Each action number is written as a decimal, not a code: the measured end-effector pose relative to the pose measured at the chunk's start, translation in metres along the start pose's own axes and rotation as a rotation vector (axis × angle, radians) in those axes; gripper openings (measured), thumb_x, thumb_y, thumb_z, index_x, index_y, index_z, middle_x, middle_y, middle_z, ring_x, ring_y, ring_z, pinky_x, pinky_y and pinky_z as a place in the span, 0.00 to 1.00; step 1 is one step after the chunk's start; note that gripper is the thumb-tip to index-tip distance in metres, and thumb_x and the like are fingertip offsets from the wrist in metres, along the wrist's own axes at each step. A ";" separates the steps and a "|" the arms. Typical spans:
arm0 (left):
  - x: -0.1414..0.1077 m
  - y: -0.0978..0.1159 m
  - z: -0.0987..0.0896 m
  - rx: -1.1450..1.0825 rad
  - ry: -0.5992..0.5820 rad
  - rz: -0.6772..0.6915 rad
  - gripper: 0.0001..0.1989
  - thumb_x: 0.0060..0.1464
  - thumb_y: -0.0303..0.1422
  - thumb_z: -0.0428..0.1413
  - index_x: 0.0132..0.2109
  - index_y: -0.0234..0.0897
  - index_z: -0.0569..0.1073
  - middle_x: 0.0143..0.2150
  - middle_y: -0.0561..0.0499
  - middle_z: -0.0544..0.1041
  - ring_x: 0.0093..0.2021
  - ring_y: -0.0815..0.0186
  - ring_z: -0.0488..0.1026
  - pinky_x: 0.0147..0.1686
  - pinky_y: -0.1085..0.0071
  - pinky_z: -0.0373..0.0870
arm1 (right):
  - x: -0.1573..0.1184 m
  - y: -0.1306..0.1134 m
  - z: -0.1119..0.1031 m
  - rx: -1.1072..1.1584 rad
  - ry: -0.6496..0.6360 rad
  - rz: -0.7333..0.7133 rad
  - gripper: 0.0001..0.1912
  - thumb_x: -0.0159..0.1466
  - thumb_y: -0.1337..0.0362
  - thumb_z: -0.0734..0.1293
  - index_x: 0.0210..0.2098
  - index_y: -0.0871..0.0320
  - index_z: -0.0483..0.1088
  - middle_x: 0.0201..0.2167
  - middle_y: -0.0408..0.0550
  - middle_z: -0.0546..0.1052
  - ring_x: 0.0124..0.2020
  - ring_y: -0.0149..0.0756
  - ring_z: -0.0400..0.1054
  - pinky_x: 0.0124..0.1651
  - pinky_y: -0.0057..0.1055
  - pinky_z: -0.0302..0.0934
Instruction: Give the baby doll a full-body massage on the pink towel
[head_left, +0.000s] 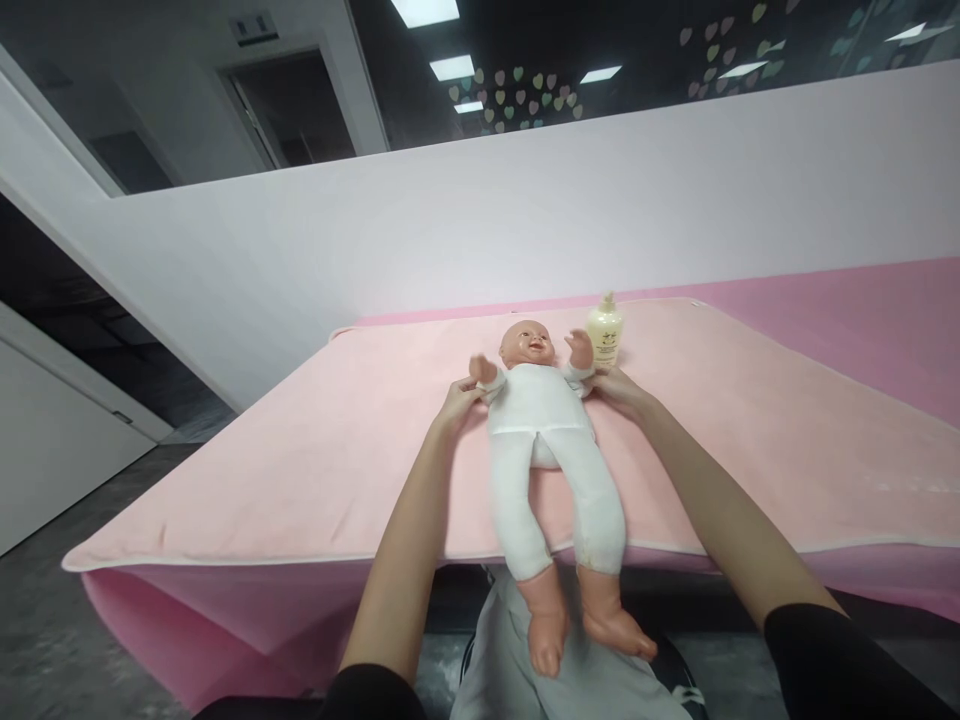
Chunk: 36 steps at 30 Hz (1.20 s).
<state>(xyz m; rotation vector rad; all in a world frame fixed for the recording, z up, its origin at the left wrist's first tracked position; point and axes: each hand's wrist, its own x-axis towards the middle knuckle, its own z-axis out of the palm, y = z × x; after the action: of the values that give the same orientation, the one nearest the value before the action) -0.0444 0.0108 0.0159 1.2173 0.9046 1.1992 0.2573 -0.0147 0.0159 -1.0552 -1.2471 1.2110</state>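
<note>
A baby doll [536,400] with a white cloth body lies on its back on a pale pink towel [360,440]. Its head points to the far side, and its feet hang past the table's near edge, above my lap. My left hand [459,400] grips the doll's arm on the left near the wrist. On the other side, my right hand [616,390] has its fingers closed at the doll's other arm; they are partly hidden by that arm. Just beyond my right hand stands a pale yellow pump bottle [604,335], upright.
A pink cover [900,320] shows under the towel and hangs over the front edge. Behind the table runs a white wall [525,220] with dark glass above it. A white panel [60,440] stands at the left above the grey floor.
</note>
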 end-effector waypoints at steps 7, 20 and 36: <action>0.013 -0.008 -0.002 0.149 0.146 -0.026 0.24 0.36 0.50 0.65 0.23 0.32 0.71 0.19 0.51 0.69 0.20 0.73 0.64 0.22 0.74 0.58 | 0.013 0.007 0.007 -0.160 0.139 0.042 0.14 0.51 0.57 0.73 0.30 0.61 0.74 0.29 0.48 0.77 0.29 0.33 0.69 0.31 0.25 0.62; 0.002 -0.003 -0.005 0.015 -0.021 -0.015 0.16 0.28 0.26 0.65 0.32 0.33 0.80 0.36 0.44 0.80 0.36 0.61 0.75 0.39 0.67 0.70 | -0.006 -0.008 -0.005 -0.070 0.000 0.071 0.13 0.45 0.71 0.72 0.32 0.60 0.78 0.42 0.52 0.78 0.39 0.38 0.72 0.42 0.30 0.67; 0.005 -0.002 -0.002 0.086 -0.005 -0.017 0.17 0.34 0.37 0.67 0.33 0.31 0.77 0.30 0.46 0.77 0.27 0.68 0.71 0.29 0.71 0.66 | 0.002 0.000 -0.006 -0.045 -0.040 0.048 0.16 0.47 0.62 0.75 0.36 0.60 0.77 0.37 0.50 0.78 0.37 0.38 0.72 0.41 0.31 0.67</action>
<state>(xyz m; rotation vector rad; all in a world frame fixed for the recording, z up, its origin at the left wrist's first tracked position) -0.0451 0.0162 0.0142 1.2778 0.9699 1.1532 0.2630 -0.0128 0.0155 -1.1040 -1.2919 1.2513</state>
